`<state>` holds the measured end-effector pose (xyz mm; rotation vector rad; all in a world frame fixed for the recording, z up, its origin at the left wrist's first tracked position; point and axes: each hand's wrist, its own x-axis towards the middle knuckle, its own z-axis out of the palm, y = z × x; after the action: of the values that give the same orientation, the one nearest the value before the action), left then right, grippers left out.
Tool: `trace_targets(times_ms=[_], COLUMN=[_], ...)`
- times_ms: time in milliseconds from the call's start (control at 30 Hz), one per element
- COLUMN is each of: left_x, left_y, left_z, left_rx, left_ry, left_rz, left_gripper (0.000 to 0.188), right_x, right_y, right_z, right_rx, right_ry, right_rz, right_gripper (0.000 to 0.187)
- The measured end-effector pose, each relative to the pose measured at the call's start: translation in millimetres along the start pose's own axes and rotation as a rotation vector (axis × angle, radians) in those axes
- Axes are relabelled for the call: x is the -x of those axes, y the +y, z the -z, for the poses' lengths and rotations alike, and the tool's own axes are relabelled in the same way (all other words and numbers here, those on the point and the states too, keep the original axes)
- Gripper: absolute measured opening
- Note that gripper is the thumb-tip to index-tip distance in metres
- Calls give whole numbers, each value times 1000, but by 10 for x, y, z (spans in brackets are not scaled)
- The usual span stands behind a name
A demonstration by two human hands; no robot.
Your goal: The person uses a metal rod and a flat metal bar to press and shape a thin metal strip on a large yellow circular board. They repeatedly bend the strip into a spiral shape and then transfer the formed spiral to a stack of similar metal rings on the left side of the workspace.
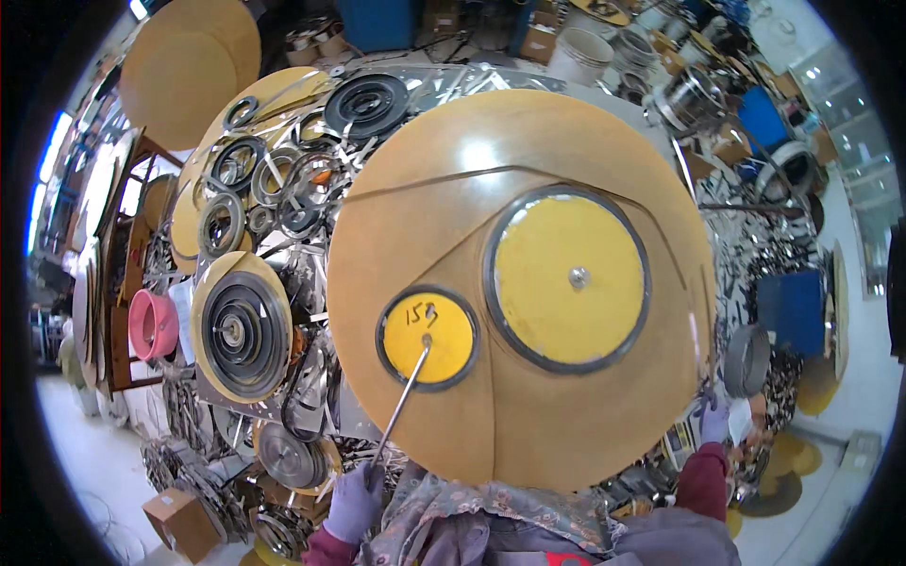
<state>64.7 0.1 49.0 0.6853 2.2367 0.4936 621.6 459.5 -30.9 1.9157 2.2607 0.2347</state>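
Note:
A large round tan board (566, 424) lies in front of me. On it rest a big yellow disc (566, 311) with a dark rim and a smaller yellow disc (406, 358) with handwriting on it. My left hand (355, 502), in a pale purple glove, is closed round a thin metal rod (404, 401), whose far end meets the small disc's centre. A narrow brown strip (453, 176) bends across the board around the big disc. My right hand (714, 421), also gloved, is closed beside the board's right edge, near a thin upright strip; what it grips is unclear.
Left of the board, a table carries several black and metal rings (223, 224) and a stepped dark disc (245, 325). A pink basin (154, 324) stands farther left. Metal scraps, a grey ring (747, 360) and a blue box (791, 313) crowd the right side.

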Motion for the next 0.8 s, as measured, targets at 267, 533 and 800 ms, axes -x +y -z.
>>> trace_targets(times_ms=[267,533,800], left_x=[-950,-1343,-953], left_y=[-420,-564,-495], left_z=[346,582,513], left_rx=[-92,-171,-149], left_ry=[9,-57,58], left_rz=[-398,-350,-322], left_gripper=[21,32,29], right_x=[-229,177,735], right_y=[-440,-1779,-4048], right_z=[1502,3401,4352], right_rx=[-4,517,592], right_ry=[194,13,-207], right_rz=[50,498,1142], right_gripper=[36,27,24])
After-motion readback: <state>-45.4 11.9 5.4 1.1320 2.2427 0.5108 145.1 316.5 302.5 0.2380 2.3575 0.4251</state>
